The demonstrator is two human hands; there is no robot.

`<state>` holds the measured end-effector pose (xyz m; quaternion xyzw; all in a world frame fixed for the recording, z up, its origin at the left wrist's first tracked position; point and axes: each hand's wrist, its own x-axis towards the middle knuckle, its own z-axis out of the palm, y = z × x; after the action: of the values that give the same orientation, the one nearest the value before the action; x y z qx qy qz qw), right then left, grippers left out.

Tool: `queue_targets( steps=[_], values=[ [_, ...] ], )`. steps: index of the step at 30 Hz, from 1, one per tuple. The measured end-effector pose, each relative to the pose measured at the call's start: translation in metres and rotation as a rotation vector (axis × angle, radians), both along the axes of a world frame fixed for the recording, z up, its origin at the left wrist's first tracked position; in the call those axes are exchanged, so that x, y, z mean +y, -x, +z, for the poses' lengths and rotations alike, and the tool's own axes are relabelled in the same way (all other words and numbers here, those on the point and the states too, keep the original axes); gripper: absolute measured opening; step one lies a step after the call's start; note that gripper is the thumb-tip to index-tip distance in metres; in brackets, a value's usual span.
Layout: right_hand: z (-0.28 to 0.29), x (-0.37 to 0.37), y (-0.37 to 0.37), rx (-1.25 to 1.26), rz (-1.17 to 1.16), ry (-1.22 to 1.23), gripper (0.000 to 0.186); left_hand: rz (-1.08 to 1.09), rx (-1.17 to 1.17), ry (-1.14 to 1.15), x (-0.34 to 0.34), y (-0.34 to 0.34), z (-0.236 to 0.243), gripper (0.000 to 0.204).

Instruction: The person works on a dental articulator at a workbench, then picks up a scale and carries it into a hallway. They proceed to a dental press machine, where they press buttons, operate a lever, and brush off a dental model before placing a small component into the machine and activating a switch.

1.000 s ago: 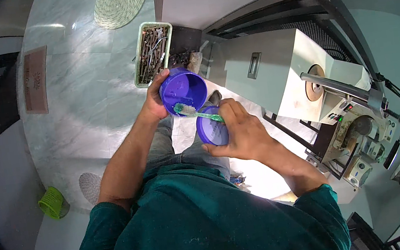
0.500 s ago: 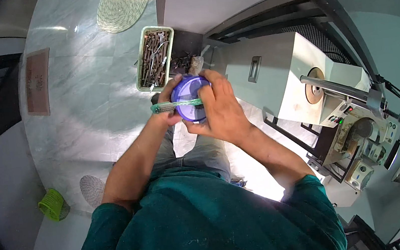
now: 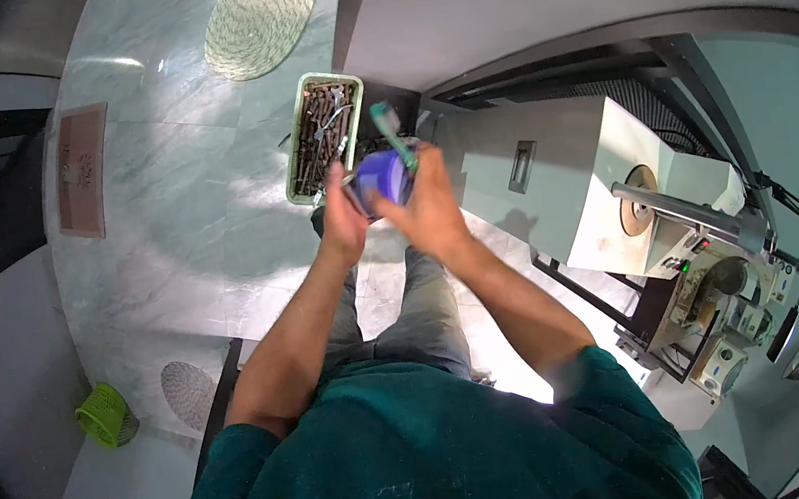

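A round purple container (image 3: 382, 179) is tilted between my hands, blurred by motion. My left hand (image 3: 346, 224) is closed against its left side. My right hand (image 3: 429, 207) wraps its right side and also grips a green-handled brush (image 3: 391, 133), whose head points away from me past the container. What is inside the container cannot be seen from this angle. Just beyond my hands, a pale green rectangular basket (image 3: 292, 178) holds many brown rod-like pieces (image 3: 321, 129) with silvery metal tools (image 3: 334, 120) lying on top.
The basket stands on a grey marbled surface (image 3: 178, 178). A round woven mat (image 3: 260, 20) lies at the far side, a brown flat panel (image 3: 85, 172) at the left, a lime green basket (image 3: 103, 415) lower left. On the right are a white cabinet (image 3: 553, 189) and a bench machine (image 3: 682, 212).
The brush has swung from lying across the container's top to pointing away from me. The container has tipped, and my hands have shifted a little. The whole view has moved slightly.
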<state>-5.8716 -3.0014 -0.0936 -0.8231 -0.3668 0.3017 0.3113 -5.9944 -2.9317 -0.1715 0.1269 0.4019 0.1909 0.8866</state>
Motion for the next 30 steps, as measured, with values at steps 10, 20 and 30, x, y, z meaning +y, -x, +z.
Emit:
queue_targets(
  steps=[10,20,30],
  values=[
    [-0.224,0.064,-0.121,-0.353,0.207,0.244,0.093,-0.062,0.202,-0.124,0.024,0.120,0.012,0.031],
    [-0.171,0.057,-0.090,-0.380,0.101,0.039,0.058,0.069,0.134,-0.107,0.036,0.075,0.075,0.041],
    [0.148,-0.043,-0.017,-0.086,0.241,-0.231,0.025,0.027,-0.205,-0.081,0.029,0.030,0.186,0.027]
  ],
)
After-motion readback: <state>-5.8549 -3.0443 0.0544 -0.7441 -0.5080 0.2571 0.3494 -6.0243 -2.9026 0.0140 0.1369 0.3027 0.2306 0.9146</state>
